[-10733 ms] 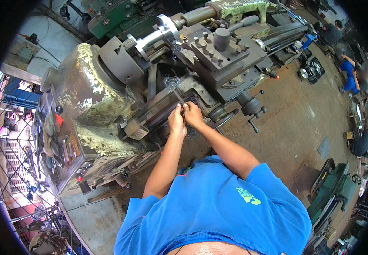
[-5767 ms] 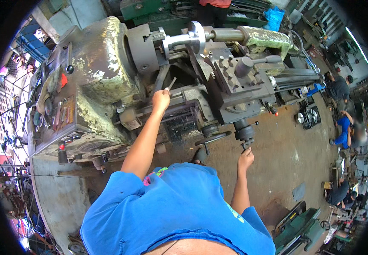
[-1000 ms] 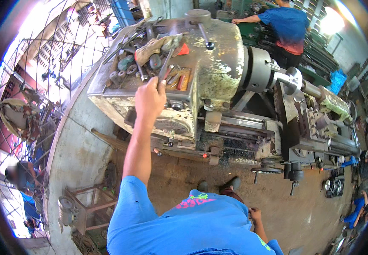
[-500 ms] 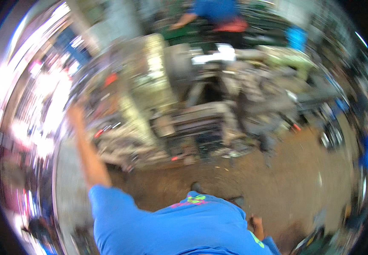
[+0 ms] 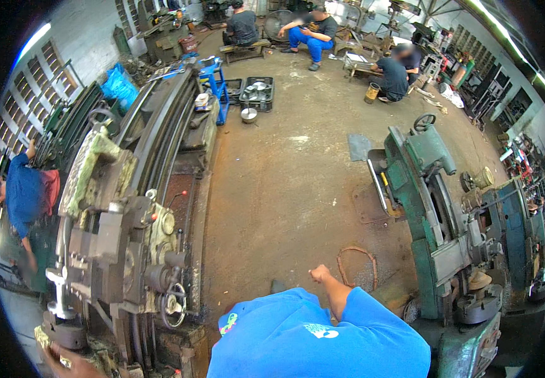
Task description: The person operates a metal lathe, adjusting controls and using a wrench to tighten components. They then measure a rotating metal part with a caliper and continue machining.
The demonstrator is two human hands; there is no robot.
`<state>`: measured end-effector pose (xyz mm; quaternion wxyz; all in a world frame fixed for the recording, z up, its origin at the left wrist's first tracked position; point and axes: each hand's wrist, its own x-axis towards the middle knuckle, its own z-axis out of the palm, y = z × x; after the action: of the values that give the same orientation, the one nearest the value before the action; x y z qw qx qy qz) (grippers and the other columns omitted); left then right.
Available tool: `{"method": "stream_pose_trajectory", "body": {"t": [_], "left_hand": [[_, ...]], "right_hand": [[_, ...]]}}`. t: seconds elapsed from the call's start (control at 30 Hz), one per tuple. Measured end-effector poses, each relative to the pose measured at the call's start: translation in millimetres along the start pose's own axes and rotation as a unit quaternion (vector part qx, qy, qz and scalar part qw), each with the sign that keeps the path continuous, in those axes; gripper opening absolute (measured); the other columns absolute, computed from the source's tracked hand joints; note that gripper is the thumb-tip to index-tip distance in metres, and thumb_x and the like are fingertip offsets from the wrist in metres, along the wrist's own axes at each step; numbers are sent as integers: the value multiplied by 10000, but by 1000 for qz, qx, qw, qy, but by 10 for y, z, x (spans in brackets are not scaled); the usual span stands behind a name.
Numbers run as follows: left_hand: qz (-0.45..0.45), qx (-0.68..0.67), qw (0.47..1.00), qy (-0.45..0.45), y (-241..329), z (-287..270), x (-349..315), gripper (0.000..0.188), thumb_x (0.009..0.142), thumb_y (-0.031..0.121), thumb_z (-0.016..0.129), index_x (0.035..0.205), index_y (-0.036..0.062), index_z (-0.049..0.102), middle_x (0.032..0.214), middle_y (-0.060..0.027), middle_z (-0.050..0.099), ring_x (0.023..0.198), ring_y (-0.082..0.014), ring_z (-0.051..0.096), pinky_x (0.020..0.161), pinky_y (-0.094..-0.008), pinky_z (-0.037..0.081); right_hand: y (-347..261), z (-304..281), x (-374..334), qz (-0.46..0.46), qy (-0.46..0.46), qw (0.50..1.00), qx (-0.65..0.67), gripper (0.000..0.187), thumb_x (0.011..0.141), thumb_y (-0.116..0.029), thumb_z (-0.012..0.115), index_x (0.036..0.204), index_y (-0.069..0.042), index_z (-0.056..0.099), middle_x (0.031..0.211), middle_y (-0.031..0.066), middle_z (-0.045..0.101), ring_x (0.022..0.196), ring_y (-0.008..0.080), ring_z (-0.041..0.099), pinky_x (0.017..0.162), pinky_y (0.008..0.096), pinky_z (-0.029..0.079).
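The right hand (image 5: 318, 273) sits low in the middle of the frame, just above the person's blue shirt (image 5: 320, 337), curled into a loose fist with nothing visible in it; it hangs over the bare, rust-stained concrete floor (image 5: 285, 183). The left hand (image 5: 71, 364) shows only in part at the lower left edge, fingers resting against the near end of the big lathe (image 5: 127, 220); whether it grips anything there cannot be told.

The lathe fills the left side of the frame, running from the lower left up toward the top centre. It is old and heavy, its grey-green paint chipped and smeared with oil and grime. Its carriage (image 5: 118, 249), a dark blocky mass, sits in the lower left, with a small spoked handwheel (image 5: 173, 303) on its front. Long bed rails curve away toward the upper left.

A rusty ring (image 5: 357, 268) lies on the floor just right of the fist. A green machine (image 5: 436, 214) stands on the right side. A blue stand (image 5: 217, 88) is near the top, beside a black crate (image 5: 258, 93) of metal parts. Several people sit at the top of the frame, and one in blue stands at the far left edge.
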<state>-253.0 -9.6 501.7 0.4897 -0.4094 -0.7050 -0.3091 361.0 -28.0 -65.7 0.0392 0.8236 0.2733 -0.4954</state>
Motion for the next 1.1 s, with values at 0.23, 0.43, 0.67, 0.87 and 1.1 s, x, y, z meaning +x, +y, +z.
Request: {"method": "stream_pose_trajectory", "body": {"t": [0.23, 0.43, 0.67, 0.87, 1.1], "left_hand": [[183, -539, 769, -291, 2636, 672, -925, 256, 817, 6, 682, 1069, -20, 650, 977, -138, 670, 875, -250, 634, 779, -367, 507], [236, -544, 709, -382, 4189, 1413, -1158, 293, 810, 52, 702, 1098, 25, 658, 975, -152, 664, 892, -333, 623, 807, -392, 492], [347, -276, 518, -732, 5749, 2778, -1968, 680, 829, 361, 719, 1398, 87, 467, 1239, -228, 603, 1179, -384, 562, 979, -485, 459], [381, -438, 504, -640, 7604, 3278, -2595, 400, 788, 375, 754, 1017, 53, 692, 1018, -176, 692, 977, -377, 662, 825, -536, 527], [443, -596, 341, -576, 9638, 2942, -2875, 486, 764, 374, 770, 1055, 6, 645, 963, -211, 691, 939, -421, 655, 783, -519, 523]], "right_hand": [[692, 47, 24, 12, -2, 981, 196, 293, 898, -286, 688, 874, 5, 717, 794, 114, 706, 657, 206, 674, 556, 361, 541], [1062, -47, 397, 93, 20, 962, 258, 276, 866, -225, 729, 842, 49, 703, 763, 139, 693, 627, 211, 654, 509, 367, 508], [698, -1021, 1261, 96, 59, 882, 457, 331, 962, -345, 553, 958, -58, 717, 665, 85, 601, 579, 238, 568, 545, 421, 470], [-262, -2990, 1992, 50, 39, 926, 372, 310, 953, -320, 553, 942, -51, 707, 674, 86, 608, 569, 235, 565, 533, 409, 466], [-1772, -4847, 2958, -48, 24, 961, 270, 286, 943, -290, 554, 924, -42, 695, 685, 87, 616, 558, 232, 560, 520, 396, 461]]}}
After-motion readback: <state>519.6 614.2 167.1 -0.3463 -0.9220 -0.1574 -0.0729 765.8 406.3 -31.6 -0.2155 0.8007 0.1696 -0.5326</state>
